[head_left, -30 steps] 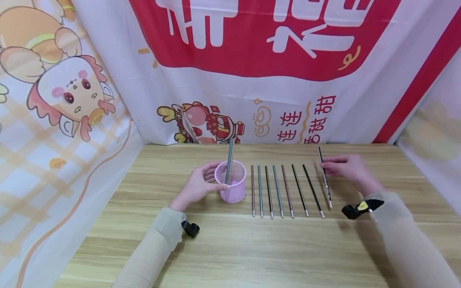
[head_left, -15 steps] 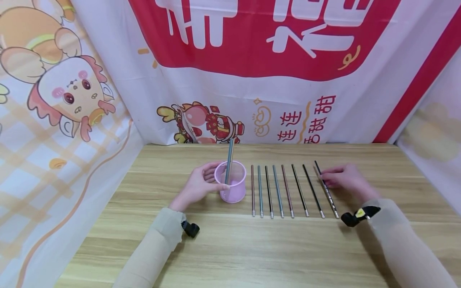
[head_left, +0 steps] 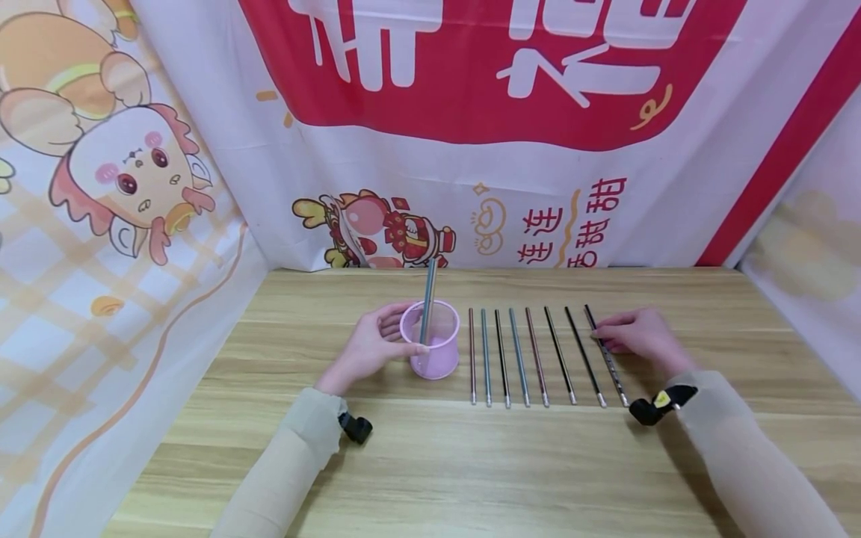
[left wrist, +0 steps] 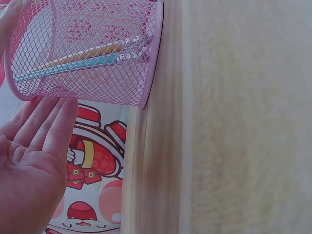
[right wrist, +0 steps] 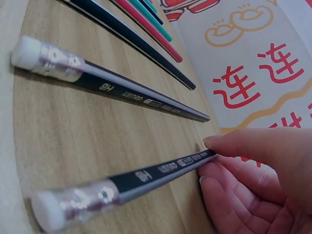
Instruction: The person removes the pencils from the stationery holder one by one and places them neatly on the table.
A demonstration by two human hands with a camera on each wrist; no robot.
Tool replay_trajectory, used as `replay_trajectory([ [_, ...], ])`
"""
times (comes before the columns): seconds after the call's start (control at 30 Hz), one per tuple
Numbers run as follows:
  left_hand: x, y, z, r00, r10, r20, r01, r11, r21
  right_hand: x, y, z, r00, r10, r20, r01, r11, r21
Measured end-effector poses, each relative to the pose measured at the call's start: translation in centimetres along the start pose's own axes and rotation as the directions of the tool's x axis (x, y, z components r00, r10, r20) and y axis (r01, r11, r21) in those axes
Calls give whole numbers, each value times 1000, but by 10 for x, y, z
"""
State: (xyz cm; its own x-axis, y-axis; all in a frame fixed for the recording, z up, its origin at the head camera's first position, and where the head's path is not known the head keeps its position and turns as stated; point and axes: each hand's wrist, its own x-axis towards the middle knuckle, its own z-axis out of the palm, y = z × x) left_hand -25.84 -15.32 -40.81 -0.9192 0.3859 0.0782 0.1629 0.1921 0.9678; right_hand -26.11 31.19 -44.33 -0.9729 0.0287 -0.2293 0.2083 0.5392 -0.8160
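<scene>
A pink mesh pencil cup (head_left: pixel 445 362) stands upright on the table, holding a teal pencil and a yellowish one (left wrist: pixel 97 51) that lean together. My left hand (head_left: pixel 366 348) holds it from the left, thumb at the near side of the rim and fingers along the far side. To the right, my right hand (head_left: pixel 642 338) pinches a black pencil (right wrist: pixel 161 174) between thumb and fingers near its far end. That pencil lies at the right end of a row, its white eraser towards me. Beside it is another black pencil (head_left: pixel 585 357).
Several more pencils, among them a blue one (head_left: pixel 519 357) and a reddish one (head_left: pixel 537 357), lie side by side between the cup and my right hand. The wooden table (head_left: pixel 471 471) ends at a printed cloth backdrop (head_left: pixel 377 149) behind.
My right hand has brought the black pencil down and slightly left, laying it parallel to the row's right end. The left hand and cup have stayed put.
</scene>
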Motion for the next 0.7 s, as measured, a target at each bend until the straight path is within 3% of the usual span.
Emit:
replay_trajectory([
  [0.47, 0, 0, 0, 1000, -3, -6, 3, 1000, 10, -2, -3, 4, 998, 48, -46, -49, 999, -7],
  [0.7, 11, -22, -3, 1000, -13, -9, 13, 1000, 14, -1, -1, 4, 997, 44, -62, -45, 999, -17],
])
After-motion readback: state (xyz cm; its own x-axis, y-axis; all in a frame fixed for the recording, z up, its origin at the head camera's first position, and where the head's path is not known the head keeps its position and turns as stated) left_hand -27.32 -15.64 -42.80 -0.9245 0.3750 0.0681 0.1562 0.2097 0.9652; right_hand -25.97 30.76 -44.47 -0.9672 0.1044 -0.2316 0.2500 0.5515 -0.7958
